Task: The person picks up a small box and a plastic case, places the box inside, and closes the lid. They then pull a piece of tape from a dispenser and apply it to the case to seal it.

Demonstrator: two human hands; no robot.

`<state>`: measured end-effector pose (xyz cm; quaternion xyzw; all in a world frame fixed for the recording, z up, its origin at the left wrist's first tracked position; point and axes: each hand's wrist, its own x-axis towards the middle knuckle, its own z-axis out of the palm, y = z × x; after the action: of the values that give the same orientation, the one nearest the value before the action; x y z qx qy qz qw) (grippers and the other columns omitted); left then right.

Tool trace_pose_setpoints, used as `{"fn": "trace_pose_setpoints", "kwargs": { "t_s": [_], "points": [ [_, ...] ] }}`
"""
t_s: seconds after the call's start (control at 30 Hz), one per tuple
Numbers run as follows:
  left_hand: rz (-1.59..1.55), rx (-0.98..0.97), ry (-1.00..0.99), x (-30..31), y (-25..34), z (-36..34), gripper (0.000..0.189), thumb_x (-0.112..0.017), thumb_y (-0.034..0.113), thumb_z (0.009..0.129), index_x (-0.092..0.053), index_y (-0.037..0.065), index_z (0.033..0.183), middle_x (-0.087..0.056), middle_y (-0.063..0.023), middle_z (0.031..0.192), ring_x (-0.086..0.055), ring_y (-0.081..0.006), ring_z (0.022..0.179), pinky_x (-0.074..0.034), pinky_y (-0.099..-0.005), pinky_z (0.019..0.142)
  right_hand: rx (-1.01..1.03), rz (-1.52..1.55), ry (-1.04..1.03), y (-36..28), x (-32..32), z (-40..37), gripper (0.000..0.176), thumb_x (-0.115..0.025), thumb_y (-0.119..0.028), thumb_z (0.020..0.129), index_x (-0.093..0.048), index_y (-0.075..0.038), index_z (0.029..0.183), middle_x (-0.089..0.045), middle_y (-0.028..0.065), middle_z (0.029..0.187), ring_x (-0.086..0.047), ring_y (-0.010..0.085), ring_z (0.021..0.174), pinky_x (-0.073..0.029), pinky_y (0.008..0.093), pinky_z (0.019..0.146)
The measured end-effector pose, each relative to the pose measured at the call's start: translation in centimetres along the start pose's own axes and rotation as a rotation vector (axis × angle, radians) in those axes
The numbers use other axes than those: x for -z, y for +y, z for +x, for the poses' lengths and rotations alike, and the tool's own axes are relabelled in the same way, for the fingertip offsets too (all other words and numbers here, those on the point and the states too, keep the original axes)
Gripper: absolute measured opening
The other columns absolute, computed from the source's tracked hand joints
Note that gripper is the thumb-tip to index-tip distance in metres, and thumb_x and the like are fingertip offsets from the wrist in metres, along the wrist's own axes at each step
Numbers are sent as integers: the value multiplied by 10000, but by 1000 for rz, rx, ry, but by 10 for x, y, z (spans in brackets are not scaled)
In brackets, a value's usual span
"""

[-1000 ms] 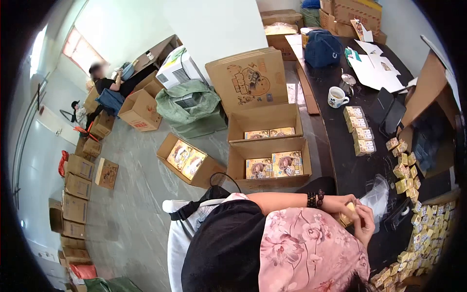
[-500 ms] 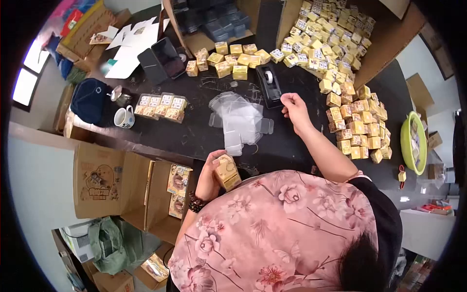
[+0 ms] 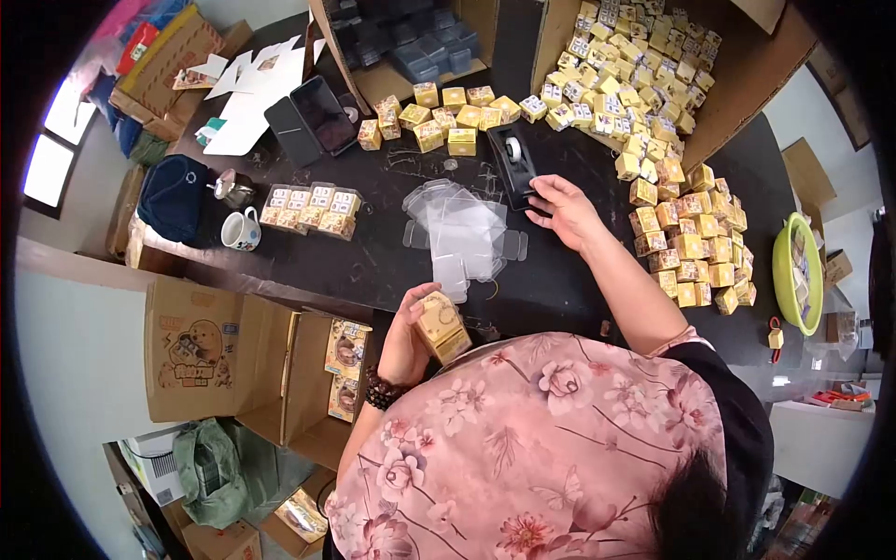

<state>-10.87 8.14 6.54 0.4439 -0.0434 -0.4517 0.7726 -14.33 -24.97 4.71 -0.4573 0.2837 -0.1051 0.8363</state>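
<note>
My left hand (image 3: 401,347) is closed around a yellow printed box (image 3: 441,329), held tilted close to my body. At the front end of the black tape dispenser (image 3: 517,173) is my right hand (image 3: 563,207), its fingertips at the dispenser's edge; whether they pinch a piece of tape is too small to tell. A roll of tape (image 3: 512,148) sits in the dispenser. Between my hands, a stack of flat clear plastic sheets (image 3: 464,233) lies on the dark table (image 3: 364,266).
Small yellow boxes (image 3: 691,245) pile up at right, spilling from a large carton (image 3: 747,107). Packed clear boxes (image 3: 313,207), a mug (image 3: 241,230) and a tablet (image 3: 322,114) lie left. A green basket (image 3: 779,275) stands far right. An open carton (image 3: 191,350) is lower left.
My right hand has moved slightly left and up onto the front end of the tape dispenser, with its fingers stretched further. The dispenser has shifted slightly left. My left hand still holds the box.
</note>
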Motion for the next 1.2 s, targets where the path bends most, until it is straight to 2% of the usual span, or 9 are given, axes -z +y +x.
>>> {"fn": "trace_pose_setpoints", "kwargs": {
  "t_s": [0.27,0.33,0.43,0.53,0.63,0.93,1.03,1.13,1.2],
  "points": [
    [43,-227,-10,-17,21,5,521,-473,415,941,-427,51,1311,-592,-133,1080,-588,-253,1031,-470,-386,917,495,-426,233,95,59,49,101,-670,-59,856,-656,28,807,-501,45,1150,-573,130,945,-500,299,874],
    [76,-332,-26,-15,23,4,520,-474,412,944,-422,49,1313,-580,-124,1095,-582,-227,1042,-466,-360,923,407,-89,175,76,39,23,57,-667,-32,843,-658,8,805,-516,29,1129,-564,124,939,-479,292,867],
    [219,-489,71,-13,29,1,498,-481,345,944,-402,21,1315,-537,-95,1146,-553,-169,1057,-440,-301,926,419,-212,161,33,-11,-35,58,-625,-57,886,-642,-27,839,-527,-17,1053,-547,101,893,-424,250,816],
    [384,-616,71,-14,34,-4,448,-496,223,939,-400,-7,1310,-516,-93,1176,-509,-145,1079,-385,-275,966,258,-118,-424,11,-69,-80,72,-645,-80,884,-654,-8,878,-564,-7,920,-534,81,826,-415,235,772],
    [532,-678,114,-23,40,-10,450,-515,150,924,-386,-23,1320,-511,-102,1172,-522,-151,1033,-419,-281,912,137,-330,-671,7,-116,-103,98,-654,-118,895,-652,-20,893,-603,-21,864,-535,57,811,-422,227,755],
    [950,-860,316,-15,44,-30,473,-598,122,871,-434,-56,1279,-537,-171,1085,-557,-242,1002,-445,-335,896,22,-503,-711,24,-153,-94,208,-694,-188,883,-658,-15,774,-611,-33,724,-505,24,692,-402,199,629],
    [830,-785,309,-12,40,-32,438,-567,108,884,-434,-40,1274,-555,-158,1092,-566,-215,1001,-450,-319,888,-30,-478,-762,27,-157,-94,247,-712,-220,880,-644,-19,754,-603,-35,713,-493,22,676,-398,204,597],
    [645,-676,282,-12,32,-30,376,-491,120,937,-422,-6,1285,-551,-111,1109,-545,-152,996,-446,-296,880,224,-596,-705,47,-150,-88,400,-726,-307,873,-532,-40,648,-537,-34,658,-447,24,643,-369,222,533],
    [167,-569,121,-9,26,-21,348,-434,186,987,-417,25,1295,-543,-94,1148,-533,-136,1011,-433,-287,896,330,-693,-655,53,-148,-85,400,-728,-298,872,-523,-41,644,-515,-35,654,-436,30,630,-366,220,534]
  ]
}}
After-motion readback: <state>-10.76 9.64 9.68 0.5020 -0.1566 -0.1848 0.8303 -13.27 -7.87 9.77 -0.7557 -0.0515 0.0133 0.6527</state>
